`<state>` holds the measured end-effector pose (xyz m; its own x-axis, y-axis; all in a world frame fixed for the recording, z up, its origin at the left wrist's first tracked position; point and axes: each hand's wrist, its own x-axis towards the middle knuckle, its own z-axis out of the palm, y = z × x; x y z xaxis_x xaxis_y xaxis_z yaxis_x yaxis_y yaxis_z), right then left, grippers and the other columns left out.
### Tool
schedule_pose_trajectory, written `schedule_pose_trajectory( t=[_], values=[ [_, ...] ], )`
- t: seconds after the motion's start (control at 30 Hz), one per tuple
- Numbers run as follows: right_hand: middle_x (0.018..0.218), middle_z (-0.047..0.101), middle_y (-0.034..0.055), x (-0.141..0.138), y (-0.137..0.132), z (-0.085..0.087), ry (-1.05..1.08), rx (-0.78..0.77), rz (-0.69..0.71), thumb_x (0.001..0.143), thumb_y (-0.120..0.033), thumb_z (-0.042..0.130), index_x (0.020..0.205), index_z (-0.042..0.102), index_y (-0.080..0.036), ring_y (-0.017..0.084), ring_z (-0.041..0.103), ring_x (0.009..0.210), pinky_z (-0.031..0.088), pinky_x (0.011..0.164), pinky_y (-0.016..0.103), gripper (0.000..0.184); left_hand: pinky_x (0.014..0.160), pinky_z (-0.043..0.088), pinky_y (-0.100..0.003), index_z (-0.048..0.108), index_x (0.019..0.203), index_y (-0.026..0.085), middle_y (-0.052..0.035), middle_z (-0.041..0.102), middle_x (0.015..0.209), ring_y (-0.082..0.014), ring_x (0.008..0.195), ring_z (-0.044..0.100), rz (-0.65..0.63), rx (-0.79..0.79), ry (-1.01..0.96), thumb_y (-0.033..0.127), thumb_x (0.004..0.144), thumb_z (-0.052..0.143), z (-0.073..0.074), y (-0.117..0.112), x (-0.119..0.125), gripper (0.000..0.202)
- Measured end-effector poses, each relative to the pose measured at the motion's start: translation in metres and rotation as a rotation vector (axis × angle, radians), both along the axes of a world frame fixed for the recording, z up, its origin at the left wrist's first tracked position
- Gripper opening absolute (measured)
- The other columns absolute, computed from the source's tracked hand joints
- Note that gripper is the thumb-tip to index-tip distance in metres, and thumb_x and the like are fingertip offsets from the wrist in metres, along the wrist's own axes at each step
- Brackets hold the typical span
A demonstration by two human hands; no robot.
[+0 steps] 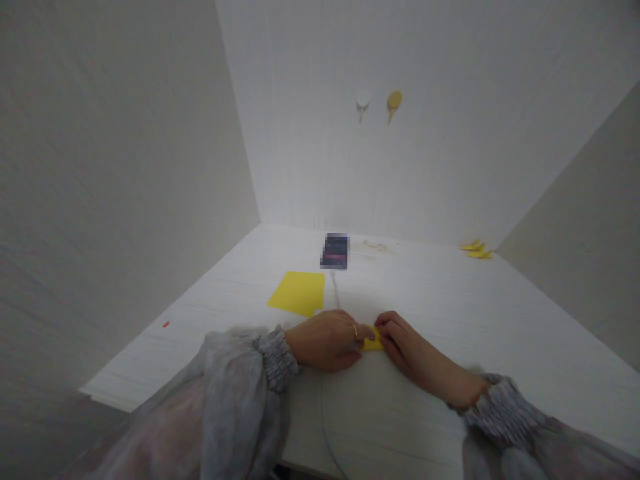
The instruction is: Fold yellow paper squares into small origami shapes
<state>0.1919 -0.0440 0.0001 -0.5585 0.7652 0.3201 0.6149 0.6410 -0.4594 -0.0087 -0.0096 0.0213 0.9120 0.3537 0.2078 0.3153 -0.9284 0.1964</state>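
Note:
A small folded piece of yellow paper [372, 343] lies on the white table between my two hands. My left hand [334, 340], with a ring on one finger, bends its fingers over the paper's left side. From the right, my right hand [400, 340] has its curled fingers on the paper's right edge. Much of the paper is hidden under the fingers. Just beyond my left hand rests a flat yellow sheet [299, 292], its near corner by my wrist.
A phone-like dark device [335, 251], blurred out, stands near the back wall with a white cable [336, 291] running toward me. Folded yellow paper pieces [477, 250] lie at the back right. An orange scrap [166, 325] is at left. Two hooks [395, 100] hang on the wall.

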Motion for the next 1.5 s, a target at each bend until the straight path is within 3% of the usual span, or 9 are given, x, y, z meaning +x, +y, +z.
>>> schedule_pose_trajectory(
  t=[0.1, 0.2, 0.5, 0.8, 0.9, 1.1, 1.5],
  values=[
    [0.094, 0.047, 0.0073, -0.001, -0.001, 0.002, 0.001, 0.003, -0.01, 0.082, -0.011, 0.032, 0.088, 0.045, -0.018, 0.016, 0.049, 0.088, 0.045, 0.08, 0.037, 0.016, 0.08, 0.036, -0.03, 0.043, 0.113, 0.019, -0.0072, 0.056, 0.091, -0.0174, 0.086, 0.05, -0.103, 0.074, 0.033, 0.027, 0.075, 0.047, 0.002, -0.001, 0.001, 0.039],
    [0.094, 0.047, 0.0072, -0.002, -0.001, 0.002, -0.007, 0.007, -0.018, 0.082, -0.01, 0.033, 0.087, 0.045, -0.018, 0.016, 0.048, 0.089, 0.045, 0.081, 0.036, 0.015, 0.081, 0.035, -0.03, 0.048, 0.108, 0.017, -0.0076, 0.056, 0.092, -0.0177, 0.086, 0.049, -0.138, 0.108, 0.049, 0.027, 0.076, 0.045, 0.001, 0.0, 0.001, 0.034],
    [0.092, 0.047, 0.0066, -0.004, -0.003, 0.006, -0.012, 0.016, -0.021, 0.083, -0.01, 0.031, 0.086, 0.045, -0.019, 0.016, 0.049, 0.086, 0.046, 0.079, 0.036, 0.017, 0.078, 0.038, -0.025, 0.058, 0.087, 0.014, -0.0078, 0.054, 0.091, -0.0152, 0.083, 0.049, -0.144, 0.031, -0.005, 0.024, 0.076, 0.046, -0.001, 0.001, 0.001, 0.019],
    [0.09, 0.045, 0.0059, -0.004, -0.001, 0.002, -0.002, -0.016, -0.051, 0.081, -0.008, 0.033, 0.085, 0.044, -0.018, 0.016, 0.048, 0.085, 0.046, 0.079, 0.035, 0.015, 0.076, 0.038, -0.023, 0.059, 0.08, 0.013, -0.0072, 0.054, 0.087, -0.0141, 0.082, 0.049, -0.133, 0.047, 0.01, 0.022, 0.078, 0.041, -0.001, -0.001, 0.004, 0.021],
    [0.088, 0.044, 0.0056, -0.005, 0.001, -0.001, 0.015, -0.005, -0.069, 0.081, -0.007, 0.033, 0.081, 0.043, -0.018, 0.016, 0.047, 0.082, 0.046, 0.078, 0.036, 0.014, 0.075, 0.039, -0.024, 0.059, 0.081, 0.013, -0.0076, 0.055, 0.086, -0.0143, 0.08, 0.049, -0.124, 0.083, 0.021, 0.022, 0.08, 0.037, 0.0, -0.003, 0.004, 0.023],
    [0.087, 0.044, 0.0058, -0.006, 0.001, -0.005, 0.026, 0.001, -0.078, 0.08, -0.007, 0.034, 0.082, 0.042, -0.017, 0.015, 0.046, 0.081, 0.046, 0.076, 0.034, 0.013, 0.072, 0.039, -0.025, 0.052, 0.099, 0.013, -0.0077, 0.054, 0.083, -0.0155, 0.079, 0.048, -0.106, 0.174, 0.03, 0.021, 0.082, 0.034, 0.0, -0.004, 0.007, 0.026],
    [0.084, 0.044, 0.0053, -0.007, 0.002, -0.006, 0.041, -0.018, -0.111, 0.08, -0.007, 0.034, 0.079, 0.041, -0.018, 0.016, 0.046, 0.078, 0.045, 0.073, 0.034, 0.014, 0.073, 0.036, -0.023, 0.057, 0.084, 0.011, -0.0069, 0.052, 0.077, -0.0146, 0.076, 0.045, -0.118, 0.242, 0.044, 0.02, 0.082, 0.033, -0.002, -0.006, 0.012, 0.025]
  ],
)
